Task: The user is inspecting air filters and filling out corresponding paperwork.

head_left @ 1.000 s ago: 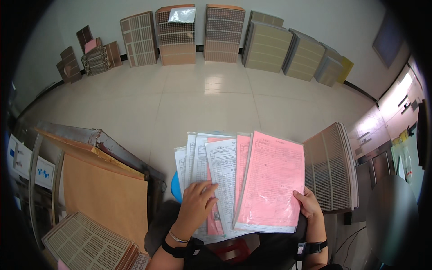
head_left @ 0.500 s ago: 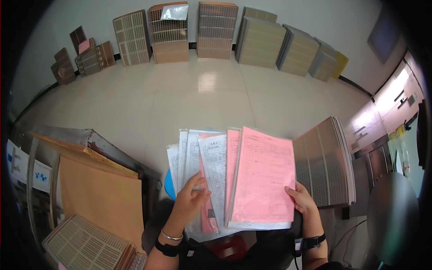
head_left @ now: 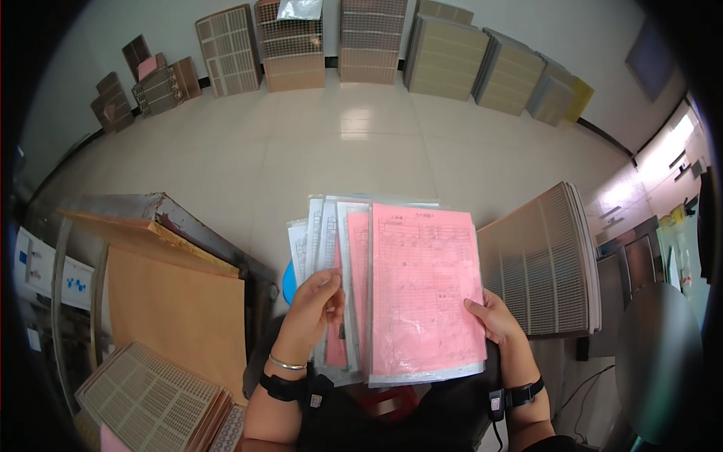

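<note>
A fanned stack of paper forms in clear plastic sleeves lies over my lap. On top is a pink printed form (head_left: 425, 294). My right hand (head_left: 497, 316) grips its right edge, thumb on the front and fingers behind. White forms (head_left: 315, 233) and another pink one spread out to the left beneath it. My left hand (head_left: 312, 305) is at the left part of the fan, its fingers curled in close to the thumb. Whether a sleeve is pinched between them is hidden.
A brown perforated panel stack (head_left: 538, 264) stands at my right. To the left are a metal-edged frame (head_left: 196, 226), a tan board (head_left: 177, 309) and slotted panels (head_left: 158, 395). More panels (head_left: 369, 41) lean along the far wall. A blue round thing (head_left: 289, 282) shows behind the forms.
The forms have shifted slightly left, and the top pink one now covers more of the white sheets. My left hand's fingers, apart before, have curled in. My right hand keeps its grip.
</note>
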